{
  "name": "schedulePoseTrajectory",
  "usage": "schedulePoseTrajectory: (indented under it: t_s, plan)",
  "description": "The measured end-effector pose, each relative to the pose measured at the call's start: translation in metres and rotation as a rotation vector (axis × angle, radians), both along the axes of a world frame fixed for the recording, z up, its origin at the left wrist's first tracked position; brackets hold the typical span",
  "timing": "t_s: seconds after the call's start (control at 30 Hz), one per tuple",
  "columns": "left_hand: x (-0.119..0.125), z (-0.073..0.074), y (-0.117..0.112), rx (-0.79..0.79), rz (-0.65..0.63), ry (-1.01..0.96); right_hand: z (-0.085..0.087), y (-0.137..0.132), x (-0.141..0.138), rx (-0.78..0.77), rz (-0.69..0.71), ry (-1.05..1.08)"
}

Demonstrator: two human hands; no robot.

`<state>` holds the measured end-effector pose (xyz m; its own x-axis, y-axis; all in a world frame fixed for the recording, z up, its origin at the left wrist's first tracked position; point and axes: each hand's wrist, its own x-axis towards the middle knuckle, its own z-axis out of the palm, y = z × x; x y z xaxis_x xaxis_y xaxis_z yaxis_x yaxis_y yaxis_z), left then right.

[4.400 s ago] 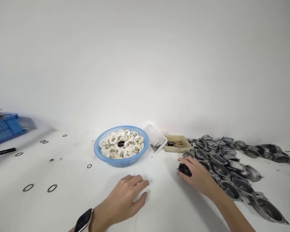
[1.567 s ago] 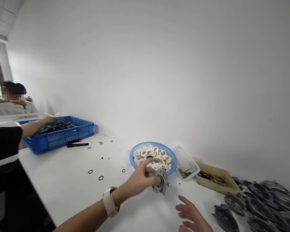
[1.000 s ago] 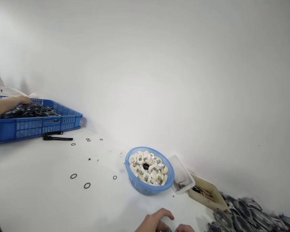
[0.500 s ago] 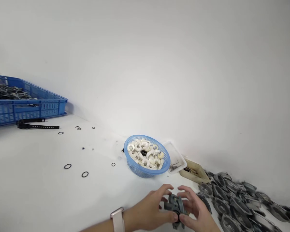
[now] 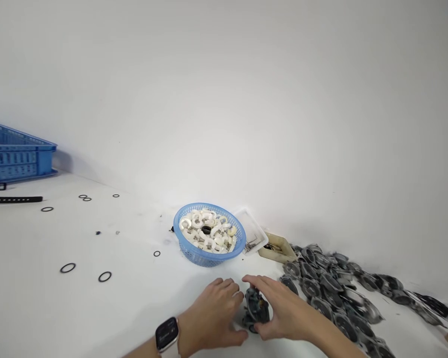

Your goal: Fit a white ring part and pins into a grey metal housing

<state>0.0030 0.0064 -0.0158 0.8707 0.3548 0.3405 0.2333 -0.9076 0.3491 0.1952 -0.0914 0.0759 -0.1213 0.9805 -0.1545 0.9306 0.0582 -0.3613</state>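
A: Where's the small grey cast-metal housing (image 5: 256,309)?

B: On the white table (image 5: 41,308), in front of the round blue plastic basket of white rings (image 5: 209,241). The left hand (image 5: 212,318) and right hand (image 5: 283,311) press their fingers against its two sides.

A: Any tips?

B: I'd squeeze evenly and keep it upright, clear of the heap of grey metal covers (image 5: 336,293) to the basket's right.

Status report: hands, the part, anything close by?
Left hand and right hand both grip the grey metal part. Part near table. Metal housings piled right.
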Motion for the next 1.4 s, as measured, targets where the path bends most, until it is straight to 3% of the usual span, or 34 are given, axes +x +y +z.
schedulePoseTrajectory:
  t_s: [0.3, 0.5, 0.7, 0.77, 0.9, 1.07, 1.23, 1.4]
  plan:
    - [0.003, -0.002, -0.002, 0.01, 0.042, 0.0, 0.012, -0.003, -0.003, -0.081, -0.019, 0.034]
    - [0.005, -0.002, -0.005, -0.016, 0.064, -0.024, 0.023, 0.01, -0.002, 0.0, -0.023, -0.205]
    - [0.007, -0.001, -0.01, -0.108, 0.029, -0.003, 0.07, 0.059, 0.012, 0.153, 0.036, -0.146]
    - [0.007, 0.002, -0.01, -0.122, 0.022, 0.007, 0.075, 0.086, 0.005, 0.208, 0.058, -0.145]
    - [0.006, 0.001, -0.008, -0.108, 0.009, 0.026, 0.053, 0.142, -0.016, 0.278, 0.107, -0.166]
    - [0.014, -0.015, 0.003, -0.007, -0.033, 0.037, 0.015, 0.188, -0.032, 0.319, 0.154, -0.148]
    - [0.023, -0.026, 0.012, 0.103, -0.07, 0.092, 0.007, 0.193, -0.033, 0.346, 0.157, -0.101]
    - [0.015, -0.02, 0.004, 0.028, -0.034, -0.002, 0.023, 0.167, -0.017, 0.403, 0.073, 0.003]
